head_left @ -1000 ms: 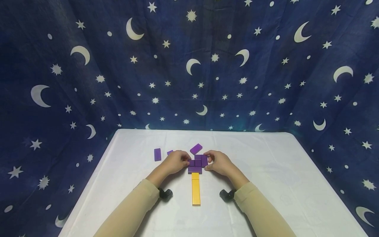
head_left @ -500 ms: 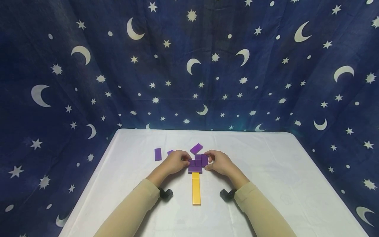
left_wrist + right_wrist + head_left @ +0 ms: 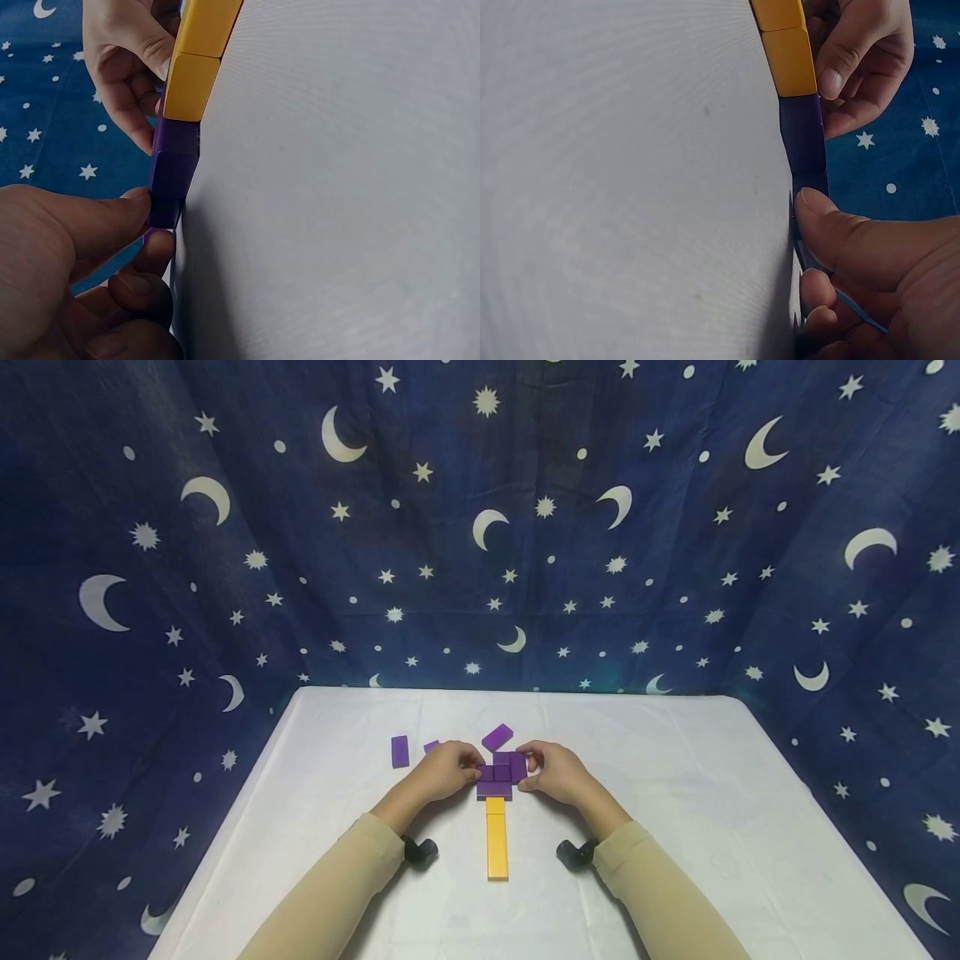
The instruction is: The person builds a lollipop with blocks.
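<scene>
A flat cluster of purple blocks [image 3: 502,772] lies mid-table, its pieces edge to edge. Toward the near side a line of yellow blocks [image 3: 497,847] runs from the front purple block [image 3: 494,791]. My left hand [image 3: 447,770] pinches the left purple block [image 3: 486,772] of the cluster between thumb and finger. On the other side my right hand [image 3: 557,771] holds the right purple block [image 3: 518,767], thumb at its near end and fingers at its far end. In the left wrist view, the left thumb [image 3: 112,221] presses on a dark purple block's end [image 3: 165,213].
Beyond the cluster lies a loose purple block [image 3: 497,737], turned at a slant. Another purple block [image 3: 400,752] sits farther left, and a third purple piece [image 3: 431,746] is partly hidden behind the left hand. A starry blue cloth [image 3: 480,585] hangs behind the white table [image 3: 645,743].
</scene>
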A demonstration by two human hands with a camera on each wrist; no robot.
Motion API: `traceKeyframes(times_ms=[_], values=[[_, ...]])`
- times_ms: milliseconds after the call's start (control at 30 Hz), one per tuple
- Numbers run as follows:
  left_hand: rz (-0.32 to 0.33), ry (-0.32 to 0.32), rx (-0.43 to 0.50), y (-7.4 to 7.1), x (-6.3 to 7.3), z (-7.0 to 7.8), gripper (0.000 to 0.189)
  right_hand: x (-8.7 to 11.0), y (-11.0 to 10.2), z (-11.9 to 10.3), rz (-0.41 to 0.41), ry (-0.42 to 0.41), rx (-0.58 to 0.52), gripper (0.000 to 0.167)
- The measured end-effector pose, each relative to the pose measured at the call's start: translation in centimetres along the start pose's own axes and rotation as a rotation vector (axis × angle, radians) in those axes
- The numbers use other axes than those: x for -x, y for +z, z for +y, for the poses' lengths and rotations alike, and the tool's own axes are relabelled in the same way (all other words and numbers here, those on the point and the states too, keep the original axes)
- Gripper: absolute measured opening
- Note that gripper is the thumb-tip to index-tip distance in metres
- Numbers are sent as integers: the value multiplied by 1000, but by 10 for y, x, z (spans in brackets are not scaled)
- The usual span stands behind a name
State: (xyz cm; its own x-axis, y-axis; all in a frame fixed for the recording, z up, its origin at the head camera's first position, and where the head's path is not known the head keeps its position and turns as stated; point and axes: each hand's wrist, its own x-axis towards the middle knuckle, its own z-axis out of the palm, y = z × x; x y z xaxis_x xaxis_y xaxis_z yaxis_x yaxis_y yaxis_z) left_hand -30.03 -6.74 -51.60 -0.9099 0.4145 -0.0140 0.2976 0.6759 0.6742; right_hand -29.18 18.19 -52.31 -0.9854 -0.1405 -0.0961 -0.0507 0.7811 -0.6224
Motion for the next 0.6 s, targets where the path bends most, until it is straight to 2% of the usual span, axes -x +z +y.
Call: traceKeyframes(times_ms=[367, 600], values=[[4, 13, -15, 0, 0, -1, 12, 0, 1, 0, 1, 7, -6, 65], [6, -3, 3, 0, 0, 0, 13, 0, 1, 0, 2, 10, -2, 65]])
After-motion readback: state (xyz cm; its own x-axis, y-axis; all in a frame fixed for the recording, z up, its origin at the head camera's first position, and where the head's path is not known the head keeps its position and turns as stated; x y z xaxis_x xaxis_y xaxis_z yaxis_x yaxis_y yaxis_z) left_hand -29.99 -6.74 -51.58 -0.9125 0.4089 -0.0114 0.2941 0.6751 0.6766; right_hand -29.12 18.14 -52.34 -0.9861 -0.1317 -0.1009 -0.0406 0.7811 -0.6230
